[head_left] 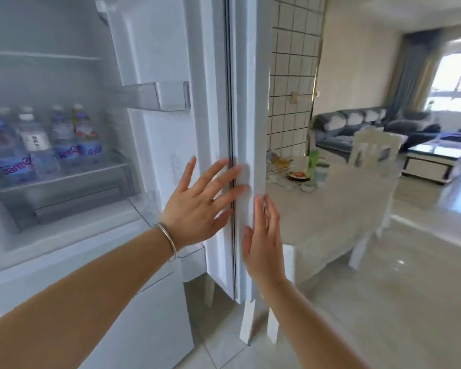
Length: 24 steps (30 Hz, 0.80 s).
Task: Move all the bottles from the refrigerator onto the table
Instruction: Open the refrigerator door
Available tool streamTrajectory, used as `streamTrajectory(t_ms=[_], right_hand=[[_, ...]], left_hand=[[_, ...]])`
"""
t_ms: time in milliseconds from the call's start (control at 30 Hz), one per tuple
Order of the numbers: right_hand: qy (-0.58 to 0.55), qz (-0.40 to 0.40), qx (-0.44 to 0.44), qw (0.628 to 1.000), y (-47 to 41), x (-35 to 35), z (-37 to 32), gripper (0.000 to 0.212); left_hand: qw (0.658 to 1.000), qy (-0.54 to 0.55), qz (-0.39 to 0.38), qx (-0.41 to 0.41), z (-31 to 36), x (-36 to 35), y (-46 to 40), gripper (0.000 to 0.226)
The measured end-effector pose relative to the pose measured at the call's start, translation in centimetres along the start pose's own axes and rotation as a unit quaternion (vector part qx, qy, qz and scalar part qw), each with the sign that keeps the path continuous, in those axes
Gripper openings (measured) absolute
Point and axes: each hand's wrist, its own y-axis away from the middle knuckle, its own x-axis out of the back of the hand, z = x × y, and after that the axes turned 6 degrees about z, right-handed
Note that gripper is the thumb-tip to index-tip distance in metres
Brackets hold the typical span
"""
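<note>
Bottles, partial "Gam" labels

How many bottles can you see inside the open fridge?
4, side by side on one shelf: blue-labelled plastic bottle far left, white-labelled clear bottle, another blue-labelled bottle, red-and-blue-labelled bottle rightmost. Others may hide behind.

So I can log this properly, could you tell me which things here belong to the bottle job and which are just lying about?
Belongs to the job:
bottles on the refrigerator shelf
refrigerator door
table

Just lying about:
dishes
green cup
chair
sofa
</note>
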Motion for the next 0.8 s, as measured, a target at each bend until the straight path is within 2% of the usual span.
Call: streamTrajectory(t_ms=[133, 433, 567, 800], right_hand=[[0.018, -0.023, -0.091, 0.995, -2.4, 1.3, 2.2, 0.065], [0.065, -0.028, -0.194, 0.979, -6.7, 0.3, 4.7, 0.079], [0.096, -0.029, -0.234, 0.967, -8.5, 0.2, 6.1, 0.086], [0.095, -0.077, -0.292, 0.949, -11.8, -0.3, 8.5, 0.091]], left_hand=[[0.999, 0.013, -0.041, -0.027, 1.1, -3.4, -3.9, 0.058], [0.993, 0.039, -0.095, -0.058, 2.2, -7.5, -9.1, 0.069], [0.987, 0.042, -0.139, -0.064, 3.0, -8.9, -10.9, 0.067], [0.983, 0.007, -0.171, -0.068, 3.7, -11.1, -13.3, 0.07]])
